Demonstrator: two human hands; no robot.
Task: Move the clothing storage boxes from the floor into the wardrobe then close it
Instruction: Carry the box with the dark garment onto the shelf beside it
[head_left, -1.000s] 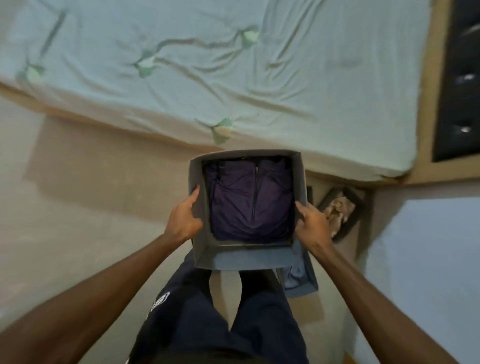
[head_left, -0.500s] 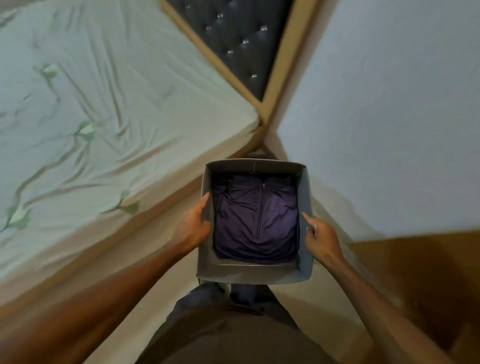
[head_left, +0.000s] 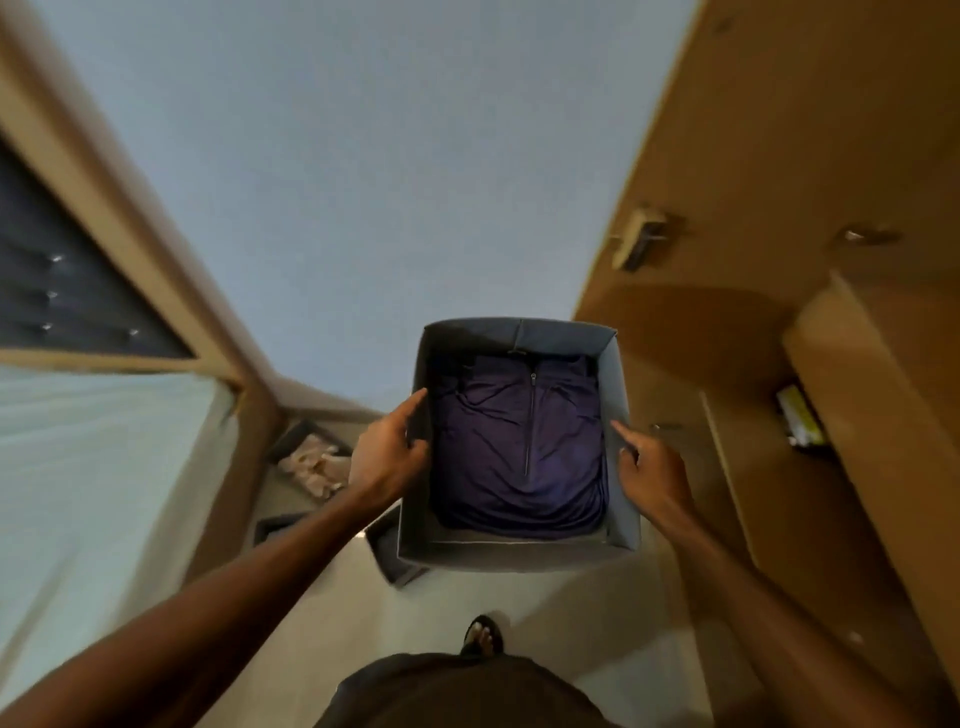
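The storage box (head_left: 519, 558), a grey fabric bin with an open top, is carried clear of the floor (head_left: 545, 613) in front of the person's body, between both hands. The left hand (head_left: 387, 452) grips the box wall at 9 o'clock: the thumb lies along the rim and the fingers curl over the wall edge. The right hand (head_left: 652, 470) holds the opposite wall at 3 o'clock, its forefinger laid straight along the rim; the other fingers are on the outer face and cannot be seen. A folded purple garment (head_left: 519, 452) with a front zip lies flat inside and covers most of the box bottom. The wardrobe (head_left: 779, 130), in brown wood, stands from 1 to 4 o'clock of the box, near the right hand, with a metal handle (head_left: 636, 236) at 1 o'clock and a shelf (head_left: 857, 415) at 3 o'clock bearing a small yellowish item (head_left: 797, 423). On the floor at 8 to 9 o'clock sit a second box (head_left: 311, 457) holding pale cloth and a dark box (head_left: 275, 525) beside it; a further box (head_left: 389, 556) shows just below the near left corner of the carried one. The bed (head_left: 78, 467) with a pale sheet and its dark tufted headboard (head_left: 62, 291) lie at 9 to 10 o'clock. A sandalled foot (head_left: 483, 636) stands at 6 o'clock.
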